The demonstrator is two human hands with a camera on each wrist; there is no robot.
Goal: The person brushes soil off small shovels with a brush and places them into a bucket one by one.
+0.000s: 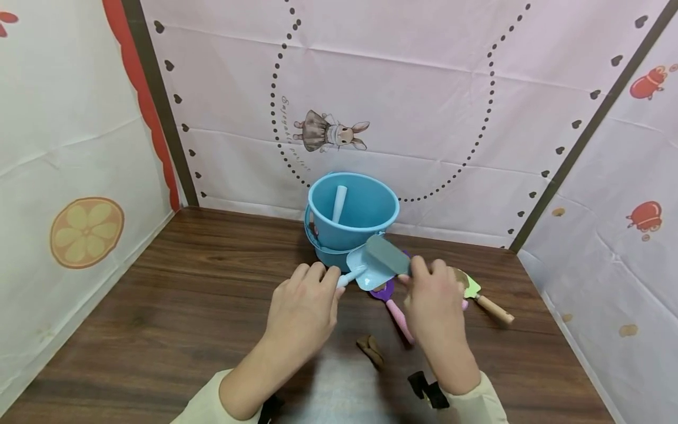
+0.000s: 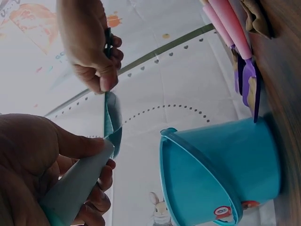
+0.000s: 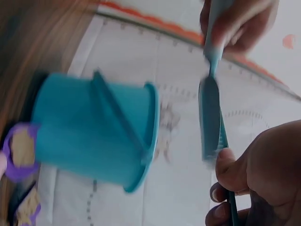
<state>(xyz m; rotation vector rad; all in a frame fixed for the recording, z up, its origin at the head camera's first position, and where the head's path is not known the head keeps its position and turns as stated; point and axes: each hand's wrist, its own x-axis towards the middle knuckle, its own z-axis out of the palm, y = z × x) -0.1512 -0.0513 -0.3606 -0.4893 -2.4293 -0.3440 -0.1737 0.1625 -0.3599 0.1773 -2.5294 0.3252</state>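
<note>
My left hand (image 1: 303,306) grips the pale blue handle of a toy shovel (image 1: 369,270), its broad scoop held in front of the bucket. In my right hand (image 1: 435,306) is a flat grey-green tool (image 1: 389,254) with a rounded end; its exact kind is unclear. The tool overlaps the scoop in the head view, and in the right wrist view its thin edge (image 3: 223,132) lies close against the scoop (image 3: 209,117); contact cannot be told. Behind them stands a blue bucket (image 1: 328,232), with a pale blue handle (image 1: 339,204) sticking up inside it.
Purple scoops with pink handles (image 1: 399,321) lie right of the bucket, near a green-bladed tool with a wooden handle (image 1: 495,309). A brown lump (image 1: 369,350) and a black strip (image 1: 428,390) lie nearer on the wooden table (image 1: 212,306). Printed cloth walls surround the table.
</note>
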